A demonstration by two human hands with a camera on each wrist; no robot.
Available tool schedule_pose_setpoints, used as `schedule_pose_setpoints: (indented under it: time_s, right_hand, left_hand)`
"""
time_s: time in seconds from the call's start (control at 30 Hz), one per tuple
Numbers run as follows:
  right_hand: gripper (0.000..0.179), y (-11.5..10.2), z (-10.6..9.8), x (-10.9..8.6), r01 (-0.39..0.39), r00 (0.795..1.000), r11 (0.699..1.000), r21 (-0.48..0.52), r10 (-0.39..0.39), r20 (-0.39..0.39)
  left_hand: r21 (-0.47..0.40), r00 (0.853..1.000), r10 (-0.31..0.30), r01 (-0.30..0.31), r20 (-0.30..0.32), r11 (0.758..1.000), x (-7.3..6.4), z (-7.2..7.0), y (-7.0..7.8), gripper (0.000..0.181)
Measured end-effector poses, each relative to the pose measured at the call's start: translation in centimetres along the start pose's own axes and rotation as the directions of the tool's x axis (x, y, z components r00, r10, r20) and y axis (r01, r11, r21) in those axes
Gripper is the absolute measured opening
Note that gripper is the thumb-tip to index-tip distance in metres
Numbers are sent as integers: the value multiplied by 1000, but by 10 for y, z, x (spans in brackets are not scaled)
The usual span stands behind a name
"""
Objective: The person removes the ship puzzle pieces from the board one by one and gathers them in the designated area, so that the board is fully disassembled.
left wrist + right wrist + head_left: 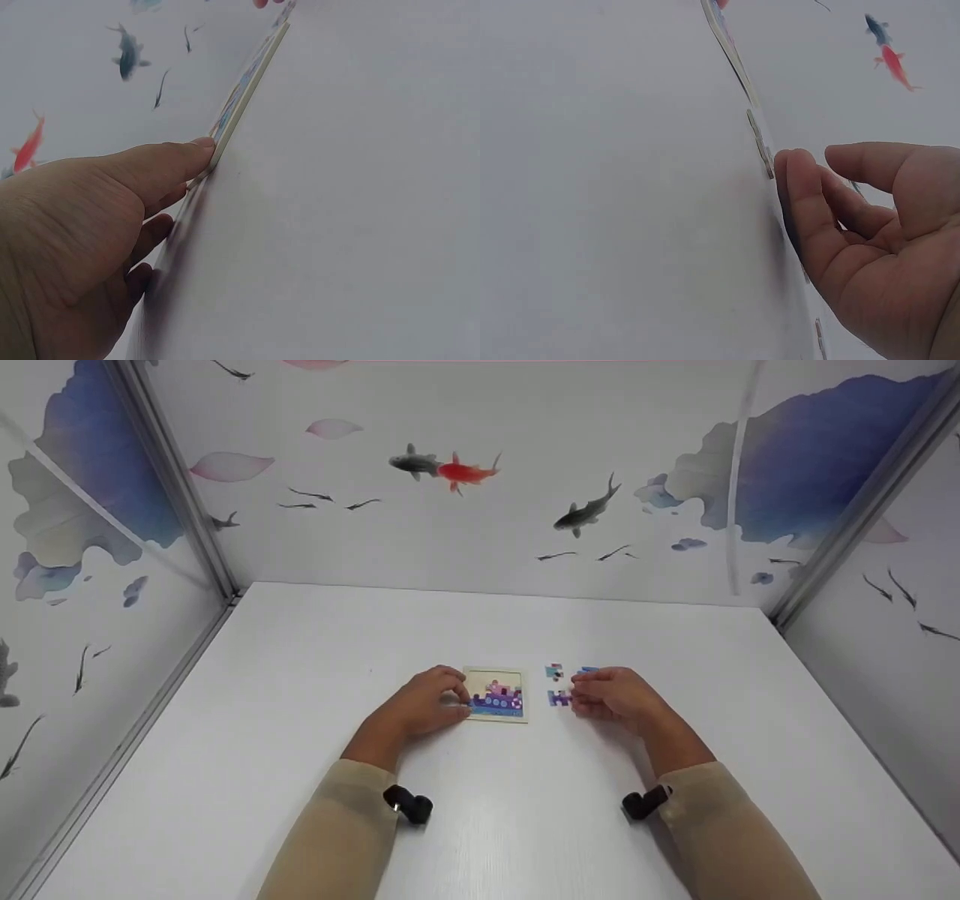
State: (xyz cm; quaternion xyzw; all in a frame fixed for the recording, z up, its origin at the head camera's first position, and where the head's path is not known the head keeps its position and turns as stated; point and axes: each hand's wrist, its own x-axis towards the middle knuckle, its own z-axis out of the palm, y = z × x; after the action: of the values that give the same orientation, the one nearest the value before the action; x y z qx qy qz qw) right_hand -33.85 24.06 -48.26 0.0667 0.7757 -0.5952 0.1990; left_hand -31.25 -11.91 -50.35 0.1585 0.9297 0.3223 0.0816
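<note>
A small wooden jigsaw tray (496,721) lies flat on the white table, part of its purple and blue ship picture filled in on the lower side. My left hand (431,701) grips the tray's left edge, and in the left wrist view its thumb (180,161) presses on a corner of the frame. Over loose jigsaw pieces to the right hovers my right hand (619,697), fingers bent and thumb apart from them. I see nothing held in it. A purple piece (556,698) lies by its fingertips; a light blue piece (553,671) lies farther back.
Another blue piece (588,670) shows partly behind the right hand, and in the right wrist view a piece (820,337) lies below that hand. White panels with painted fish (466,472) enclose the table (480,810) at the back and sides.
</note>
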Motion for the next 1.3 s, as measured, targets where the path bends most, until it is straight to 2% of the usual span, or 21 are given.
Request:
schedule_pose_setpoints:
  time_s: [0.23,0.43,0.57,0.73,0.93,1.17,1.3]
  right_hand:
    - [38,-14,14,-1,35,999,998,-50,-35,9]
    - [44,-29,33,-3,73,994,997,-37,-69,82]
    - [43,-37,46,-4,95,991,994,-46,-90,97]
    - [41,-45,64,0,102,991,991,-86,-94,97]
    - [35,-50,82,11,98,994,988,-120,-92,54]
    - [36,-53,93,21,120,992,989,-82,-116,57]
    - [35,-50,96,23,115,992,990,-78,-110,65]
  left_hand:
    - [3,1000,-8,8,-3,1000,1,0,1,10]
    - [5,1000,-13,13,4,1000,0,0,0,11]
    - [5,1000,-8,8,7,1000,0,0,0,13]
    - [5,1000,-11,11,3,1000,0,-1,0,13]
    - [-10,999,-32,32,10,999,0,-1,1,11]
    - [-15,1000,11,-11,-2,1000,0,-3,0,10]
    - [-12,1000,9,-9,6,1000,0,-3,1,11]
